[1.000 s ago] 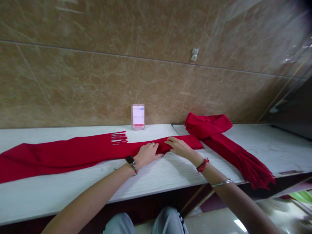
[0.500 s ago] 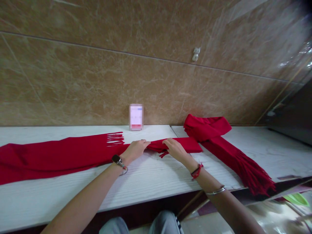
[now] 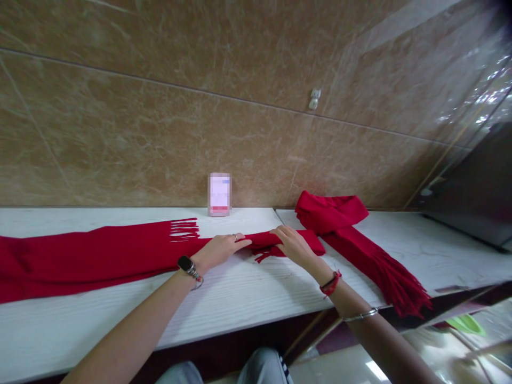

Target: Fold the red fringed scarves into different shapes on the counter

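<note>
A long red scarf (image 3: 100,256) lies stretched along the white countertop, with a fringed end (image 3: 184,230) near its middle. My left hand (image 3: 220,250) closes on its narrow gathered part, thumb and fingers on the cloth. A little to the right, my right hand (image 3: 295,248) curls its fingers over the same strip. Between the hands the cloth is bunched, and a short bit of fringe (image 3: 263,255) sticks out below it. Beyond my right hand the strip's folded end touches another red scarf (image 3: 332,212), looped at the back with its fringe hanging over the front edge.
A phone with a blurred screen (image 3: 220,194) leans upright against the brown tiled wall (image 3: 160,133). The white countertop (image 3: 224,304) ends at a front edge above my knees. A dark appliance (image 3: 472,186) stands at the far right; a green basin (image 3: 466,324) sits low down.
My right hand has shifted slightly right along the strip, and more fringe shows beside it. My left hand keeps its grip. The view has turned a little to the right.
</note>
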`<state>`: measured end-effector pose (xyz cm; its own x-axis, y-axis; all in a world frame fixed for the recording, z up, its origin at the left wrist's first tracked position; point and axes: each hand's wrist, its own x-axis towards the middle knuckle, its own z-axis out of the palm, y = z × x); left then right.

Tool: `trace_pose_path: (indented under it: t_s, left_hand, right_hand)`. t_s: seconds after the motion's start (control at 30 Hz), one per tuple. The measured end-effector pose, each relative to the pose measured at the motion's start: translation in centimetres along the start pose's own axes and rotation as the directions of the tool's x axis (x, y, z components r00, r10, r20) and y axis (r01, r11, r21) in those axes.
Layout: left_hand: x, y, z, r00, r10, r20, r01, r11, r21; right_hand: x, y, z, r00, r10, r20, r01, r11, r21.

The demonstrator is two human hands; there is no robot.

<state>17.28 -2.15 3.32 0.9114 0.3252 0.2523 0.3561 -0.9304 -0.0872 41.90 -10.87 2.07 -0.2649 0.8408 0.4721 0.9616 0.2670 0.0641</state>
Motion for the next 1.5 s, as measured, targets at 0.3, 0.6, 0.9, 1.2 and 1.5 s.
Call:
trace_pose_path:
  t_s: [0.3, 0.6, 0.9, 1.2, 1.5]
  left_hand:
    - [1.5, 1.8, 0.9, 0.997, -0.057, -0.047, 0.061, 0.995, 0.084]
    - [1.8, 1.7, 1.4, 1.000, 0.027, 0.012, -0.028, 0.996, 0.080]
    - [1.1, 1.6, 2.7, 0.996, 0.080, 0.041, -0.071, 0.982, -0.174]
    - [1.0, 0.2, 2.0, 0.998, -0.014, 0.064, 0.017, 0.999, -0.039]
    - [0.9, -0.3, 2.3, 0.981, -0.009, 0.193, 0.037, 0.989, -0.143]
  right_hand:
    - [-1.9, 1.8, 1.0, 0.999, 0.035, 0.029, -0.033, 0.996, -0.083]
    - [-2.7, 2.6, 0.1, 0.992, -0.046, 0.120, 0.060, 0.991, -0.116]
    - [-4.3, 2.0, 0.4, 0.987, 0.033, 0.159, 0.000, 0.979, -0.202]
    - [-5.7, 3.8, 0.9, 0.991, -0.066, 0.113, 0.081, 0.987, -0.140]
    - [-5.5, 3.8, 1.0, 0.974, -0.161, 0.162, 0.177, 0.980, -0.091]
